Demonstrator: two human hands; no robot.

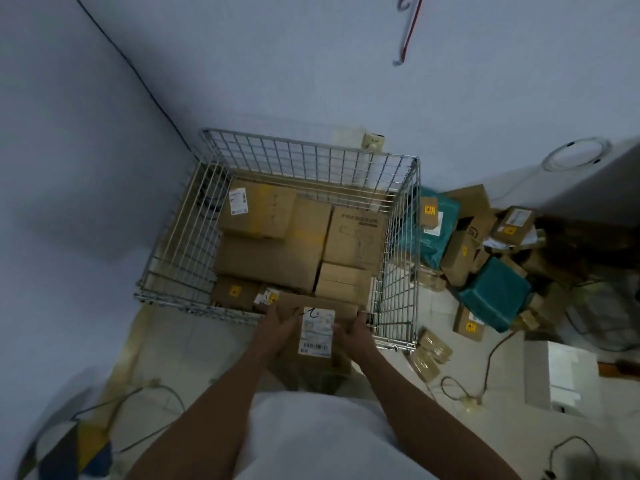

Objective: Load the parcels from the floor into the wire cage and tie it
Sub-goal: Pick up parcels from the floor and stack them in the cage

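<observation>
A cardboard parcel (317, 355) with a white shipping label is held over the near rim of the wire cage (311, 154). My left hand (277, 322) grips its left side and my right hand (353, 332) grips its right side. Inside the cage lie several brown boxes (270, 258), packed across the bottom. A heap of parcels (485, 265), brown boxes and teal bags, lies on the floor to the right of the cage.
The cage stands in a room corner against pale walls. Two small wrapped packets (429, 355) lie by the cage's near right corner. Cables (457, 386) trail over the tiled floor. A white box (561, 375) sits at the right.
</observation>
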